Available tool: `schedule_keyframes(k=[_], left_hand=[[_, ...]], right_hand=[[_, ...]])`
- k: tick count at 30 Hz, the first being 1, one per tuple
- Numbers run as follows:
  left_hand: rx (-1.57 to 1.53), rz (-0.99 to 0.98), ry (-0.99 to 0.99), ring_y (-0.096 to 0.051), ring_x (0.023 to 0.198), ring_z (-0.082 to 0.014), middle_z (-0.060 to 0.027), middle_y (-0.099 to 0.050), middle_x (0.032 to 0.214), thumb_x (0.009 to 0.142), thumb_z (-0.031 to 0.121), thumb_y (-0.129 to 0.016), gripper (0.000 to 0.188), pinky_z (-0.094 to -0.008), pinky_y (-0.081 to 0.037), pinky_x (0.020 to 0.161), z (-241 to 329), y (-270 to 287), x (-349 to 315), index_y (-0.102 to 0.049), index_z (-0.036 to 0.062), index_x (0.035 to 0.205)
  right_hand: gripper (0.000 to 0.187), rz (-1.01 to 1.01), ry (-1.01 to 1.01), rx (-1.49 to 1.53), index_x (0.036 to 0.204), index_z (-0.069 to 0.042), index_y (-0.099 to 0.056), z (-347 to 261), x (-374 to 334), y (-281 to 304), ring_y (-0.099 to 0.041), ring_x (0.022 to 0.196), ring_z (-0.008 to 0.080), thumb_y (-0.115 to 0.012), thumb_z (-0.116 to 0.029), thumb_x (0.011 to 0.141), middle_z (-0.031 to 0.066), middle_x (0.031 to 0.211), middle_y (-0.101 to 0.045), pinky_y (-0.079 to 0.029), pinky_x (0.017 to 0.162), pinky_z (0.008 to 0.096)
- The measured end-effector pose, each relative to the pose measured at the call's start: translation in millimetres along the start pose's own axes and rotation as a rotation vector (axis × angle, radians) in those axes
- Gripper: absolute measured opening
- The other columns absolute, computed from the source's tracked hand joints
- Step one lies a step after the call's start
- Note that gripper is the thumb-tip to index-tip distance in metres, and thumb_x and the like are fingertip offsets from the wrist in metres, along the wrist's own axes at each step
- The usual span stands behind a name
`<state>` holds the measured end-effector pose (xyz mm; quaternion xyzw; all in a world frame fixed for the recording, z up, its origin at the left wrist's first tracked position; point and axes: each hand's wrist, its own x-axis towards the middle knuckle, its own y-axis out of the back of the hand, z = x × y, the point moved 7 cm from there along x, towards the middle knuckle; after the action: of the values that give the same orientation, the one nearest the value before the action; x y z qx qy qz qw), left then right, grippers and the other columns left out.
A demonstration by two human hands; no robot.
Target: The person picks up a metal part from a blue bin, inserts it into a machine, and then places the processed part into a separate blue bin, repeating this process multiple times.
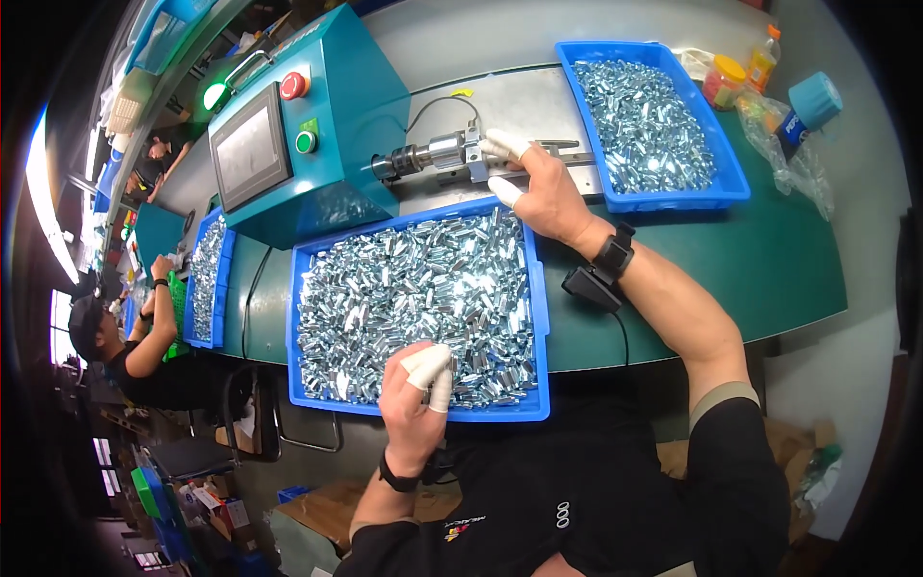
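Currently, left hand [411,399] curls over tray rim [500,415], grip unclear; right hand [550,195] gapes at metal block [475,160].

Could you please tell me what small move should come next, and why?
Probably the left hand should pinch one metal part from the near bin: its covered fingertips are over the heaped parts, while the right hand is at the machine's metal block. Whether the left already holds one is unclear.
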<state>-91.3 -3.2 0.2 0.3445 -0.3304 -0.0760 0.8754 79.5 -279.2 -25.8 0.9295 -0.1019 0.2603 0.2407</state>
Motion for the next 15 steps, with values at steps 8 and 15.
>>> schedule_keyframes(k=[8, 15], left_hand=[[0.076, 0.213, 0.025, -0.072, 0.109, -0.0337, -0.0109, -0.077, 0.111, 0.088, -0.005, -0.08, 0.028, -0.0423, -0.057, 0.094, -1.1, -6.1, -15.1, -0.079, 0.0022, 0.115], [0.101, 0.187, 0.001, -0.071, 0.109, -0.0344, -0.0106, -0.077, 0.113, 0.088, -0.002, -0.08, 0.028, -0.0432, -0.057, 0.095, -2.1, -8.1, -19.8, -0.078, 0.002, 0.116]], right_hand=[[0.062, -0.062, 0.011, 0.102, 0.157, -0.003, -0.053, 8.4, 0.5, -6.2, -0.071, 0.124, 0.024, -0.072, -0.007, 0.099, 0.0164, 0.144, -0.071, -0.055, 0.109, 0.0362], [0.064, -0.07, -0.029, 0.128, 0.159, -0.003, -0.051, 8.7, -2.5, -10.3, -0.069, 0.126, 0.0218, -0.073, -0.005, 0.099, 0.015, 0.146, -0.07, -0.053, 0.112, 0.0356]])
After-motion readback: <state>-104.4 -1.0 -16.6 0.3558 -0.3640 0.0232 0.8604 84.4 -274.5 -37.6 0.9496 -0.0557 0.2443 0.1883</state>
